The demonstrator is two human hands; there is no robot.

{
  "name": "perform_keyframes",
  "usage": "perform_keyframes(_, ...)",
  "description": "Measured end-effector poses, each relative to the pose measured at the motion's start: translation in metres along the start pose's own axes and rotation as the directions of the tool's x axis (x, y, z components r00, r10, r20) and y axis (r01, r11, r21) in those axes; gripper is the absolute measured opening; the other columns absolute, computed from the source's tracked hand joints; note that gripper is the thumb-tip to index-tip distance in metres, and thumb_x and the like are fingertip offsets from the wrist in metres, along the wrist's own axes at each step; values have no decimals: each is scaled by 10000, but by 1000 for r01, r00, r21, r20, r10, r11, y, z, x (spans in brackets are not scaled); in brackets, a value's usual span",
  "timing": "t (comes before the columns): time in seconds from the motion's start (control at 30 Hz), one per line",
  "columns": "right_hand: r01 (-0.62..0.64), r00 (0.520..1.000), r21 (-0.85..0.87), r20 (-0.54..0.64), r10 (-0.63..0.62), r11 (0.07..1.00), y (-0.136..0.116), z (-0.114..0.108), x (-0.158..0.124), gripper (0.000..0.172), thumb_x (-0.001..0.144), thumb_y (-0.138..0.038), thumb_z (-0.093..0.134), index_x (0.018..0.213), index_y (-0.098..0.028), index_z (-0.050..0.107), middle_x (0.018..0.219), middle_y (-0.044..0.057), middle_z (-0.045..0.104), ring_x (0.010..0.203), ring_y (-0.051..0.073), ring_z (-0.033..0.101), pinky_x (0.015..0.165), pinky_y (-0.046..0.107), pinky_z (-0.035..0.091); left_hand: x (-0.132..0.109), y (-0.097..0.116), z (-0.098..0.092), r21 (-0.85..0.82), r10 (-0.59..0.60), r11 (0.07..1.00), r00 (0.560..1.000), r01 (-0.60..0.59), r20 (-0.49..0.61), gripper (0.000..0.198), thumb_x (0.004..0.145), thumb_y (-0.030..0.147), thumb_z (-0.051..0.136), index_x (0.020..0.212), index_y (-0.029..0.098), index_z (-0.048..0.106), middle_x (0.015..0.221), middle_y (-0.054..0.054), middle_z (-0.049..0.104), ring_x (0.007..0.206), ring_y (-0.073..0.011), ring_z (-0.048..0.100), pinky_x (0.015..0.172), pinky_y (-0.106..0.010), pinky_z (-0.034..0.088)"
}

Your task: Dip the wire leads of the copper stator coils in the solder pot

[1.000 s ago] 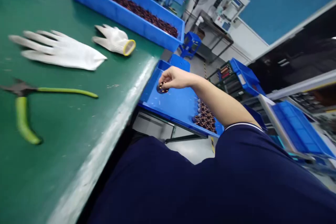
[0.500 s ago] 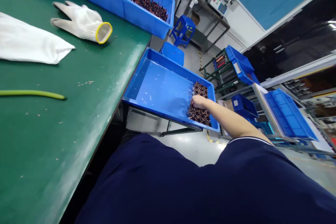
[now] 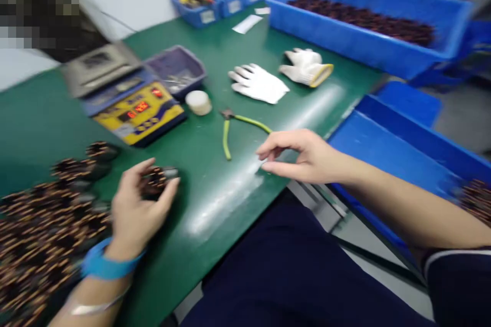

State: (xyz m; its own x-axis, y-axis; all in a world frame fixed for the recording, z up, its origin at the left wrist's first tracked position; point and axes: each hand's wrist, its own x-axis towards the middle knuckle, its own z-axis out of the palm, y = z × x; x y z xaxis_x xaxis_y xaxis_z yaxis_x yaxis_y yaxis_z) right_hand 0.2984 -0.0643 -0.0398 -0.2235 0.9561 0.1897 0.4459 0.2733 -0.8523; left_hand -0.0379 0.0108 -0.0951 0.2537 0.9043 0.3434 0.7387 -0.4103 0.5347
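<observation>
My left hand (image 3: 137,205), a blue band at its wrist, has its thumb and fingers closed round a dark copper-wound coil (image 3: 156,180) with a grey end, low over the green table (image 3: 207,184). Just left of it lies a large cluster of similar coils (image 3: 46,225), blurred by motion. My right hand (image 3: 295,156) is over the table's edge, fingers curved and apart from the thumb, with nothing between them. Close to its fingertips are the green-handled pliers (image 3: 227,135), lying spread on the table.
A yellow digital scale (image 3: 140,115) stands beside a grey bin (image 3: 178,69) and a round white piece (image 3: 198,102). White gloves (image 3: 259,84) lie farther back. One blue tray (image 3: 364,51) holds many dark parts; a lower blue tray (image 3: 395,148) has coils at its far right.
The view has swung left, bringing the scale, coil cluster and my left hand into sight. My right hand has left the coils in the lower blue tray and come over the table edge.
</observation>
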Motion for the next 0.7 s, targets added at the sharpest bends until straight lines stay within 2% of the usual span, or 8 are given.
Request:
perform_keyframes(0.07, 9, 977, 106, 212, -31, 994, -11, 41, 54, 293, 774, -271, 735, 1022, -128, 676, 977, 81, 710, 819, 159, 682, 740, 275, 548, -2, -2, 0, -117, -34, 993, 997, 26, -67, 660, 755, 447, 736, 1301, 168, 491, 1063, -67, 617, 861, -172, 642, 756, -299, 551)
perform_keyframes(0.13, -66, 922, 87, 386, 28, 994, -16, 79, 101, 477, 688, -267, 820, 1092, -80, 648, 1045, 120, 700, 847, 181, 682, 745, 290, 555, -1, -3, 5, -168, -30, 986, 991, 8, -131, 629, 751, 386, 740, 1286, 170, 492, 1049, -63, 606, 857, -163, 640, 748, -288, 551)
perform_keyframes(0.2, -157, 852, 113, 519, 77, 981, -13, 109, 132, 587, 621, -235, 865, 1127, -55, 626, 1065, 134, 693, 871, 191, 682, 769, 296, 564, 1, -4, 7, -177, -29, 984, 985, -2, -168, 616, 746, 342, 742, 1281, 171, 488, 1040, -58, 596, 849, -156, 634, 741, -280, 548)
perform_keyframes(0.27, -231, 816, 228, 575, 61, 946, -5, 130, 145, 634, 604, -191, 867, 1160, -52, 599, 1055, 120, 693, 882, 177, 682, 794, 286, 569, 2, -5, 7, -181, -29, 984, 984, -3, -173, 612, 744, 315, 740, 1281, 170, 483, 1026, -53, 590, 823, -149, 630, 726, -275, 544)
perform_keyframes(0.37, -253, 854, 375, 520, 24, 892, 4, 145, 139, 760, 584, -188, 876, 1252, -73, 532, 1021, 89, 689, 858, 158, 680, 769, 271, 577, 4, -9, 5, -161, -15, 987, 984, -14, -176, 566, 753, 300, 731, 1253, 169, 499, 998, -46, 577, 803, -147, 620, 724, -280, 538)
perform_keyframes(0.43, -250, 889, 417, 457, 36, 874, 5, 149, 131, 767, 581, -234, 886, 1247, -94, 532, 990, 75, 689, 837, 156, 676, 732, 266, 576, 8, -11, 4, -119, 29, 991, 980, -54, -196, 529, 762, 303, 731, 1229, 172, 518, 978, -42, 567, 817, -152, 606, 724, -283, 535)
perform_keyframes(0.6, -271, 944, 563, 314, 101, 781, 0, 156, 125, 429, 676, -298, 817, 1013, -140, 605, 839, 10, 668, 743, 120, 654, 708, 253, 552, 14, -9, 2, 49, 323, 946, 923, -320, -209, 495, 816, 226, 661, 1278, 182, 489, 1031, -73, 571, 921, -181, 586, 781, -306, 531)
perform_keyframes(0.7, -288, 952, 648, 275, 137, 705, 1, 163, 126, 385, 662, -273, 805, 953, -166, 575, 852, -2, 663, 731, 107, 658, 681, 230, 540, 10, -4, 2, 27, 300, 953, 925, -303, -232, 585, 765, 195, 695, 1298, 170, 455, 1121, -104, 561, 907, -176, 590, 768, -303, 538)
